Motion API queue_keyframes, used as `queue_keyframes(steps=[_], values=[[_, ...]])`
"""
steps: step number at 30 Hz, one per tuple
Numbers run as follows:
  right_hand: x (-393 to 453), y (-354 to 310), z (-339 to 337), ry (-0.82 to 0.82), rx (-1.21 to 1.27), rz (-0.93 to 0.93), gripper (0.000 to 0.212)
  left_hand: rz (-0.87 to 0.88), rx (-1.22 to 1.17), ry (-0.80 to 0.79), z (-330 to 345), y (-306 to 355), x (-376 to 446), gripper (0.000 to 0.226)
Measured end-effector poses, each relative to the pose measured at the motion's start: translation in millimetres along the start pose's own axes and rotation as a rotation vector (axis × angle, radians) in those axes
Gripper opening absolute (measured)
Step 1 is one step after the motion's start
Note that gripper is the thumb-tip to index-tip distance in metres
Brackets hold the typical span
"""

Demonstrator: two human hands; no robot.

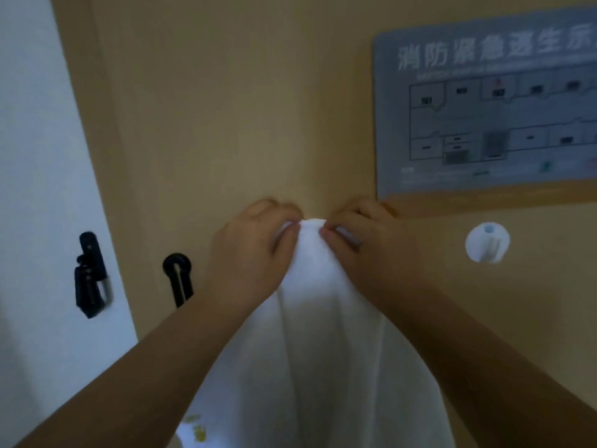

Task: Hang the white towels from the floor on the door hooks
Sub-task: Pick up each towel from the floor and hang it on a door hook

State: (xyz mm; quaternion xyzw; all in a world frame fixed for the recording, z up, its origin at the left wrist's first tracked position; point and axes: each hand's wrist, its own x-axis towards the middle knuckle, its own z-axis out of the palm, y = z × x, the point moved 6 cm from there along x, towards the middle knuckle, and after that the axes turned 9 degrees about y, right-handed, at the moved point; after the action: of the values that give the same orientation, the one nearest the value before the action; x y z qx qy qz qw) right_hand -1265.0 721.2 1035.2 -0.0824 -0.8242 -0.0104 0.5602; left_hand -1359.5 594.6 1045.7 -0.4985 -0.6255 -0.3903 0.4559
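Towel: your white towel (pixel 310 318) is bunched to a peak against the door (pixel 226 108) and drapes down from there.
Left hand: your left hand (pixel 255 253) is closed, pinching the peak's left side.
Right hand: your right hand (pixel 365 247) is closed, pinching its right side, so the fold stays gathered.
Hook beneath: probably there; the cloth hides it.
Spare hook: a white hook (pixel 487 242) sits bare, well right, for another towel.

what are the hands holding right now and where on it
Both hands, left and right, pinch one white towel at its bunched top, pressed against the door. The rest hangs down between the forearms.
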Motion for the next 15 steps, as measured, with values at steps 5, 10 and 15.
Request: queue_keyframes(steps=[5, 10, 15], values=[[-39.0, 0.3, 3.9, 0.168, 0.087, -0.022, 0.020, -0.076, 0.024, 0.051, 11.4, 1.8, -36.2, 0.016], [-55.6, -12.2, 9.9, 0.010, 0.214, 0.083, 0.029, -0.239, -0.146, -0.048, 22.1, 4.6, -57.5, 0.021], [-59.3, -18.0, 10.5, 0.006, 0.275, 0.109, 0.029, -0.142, 0.015, -0.131, 14.5, 16.8, -52.7, 0.028]])
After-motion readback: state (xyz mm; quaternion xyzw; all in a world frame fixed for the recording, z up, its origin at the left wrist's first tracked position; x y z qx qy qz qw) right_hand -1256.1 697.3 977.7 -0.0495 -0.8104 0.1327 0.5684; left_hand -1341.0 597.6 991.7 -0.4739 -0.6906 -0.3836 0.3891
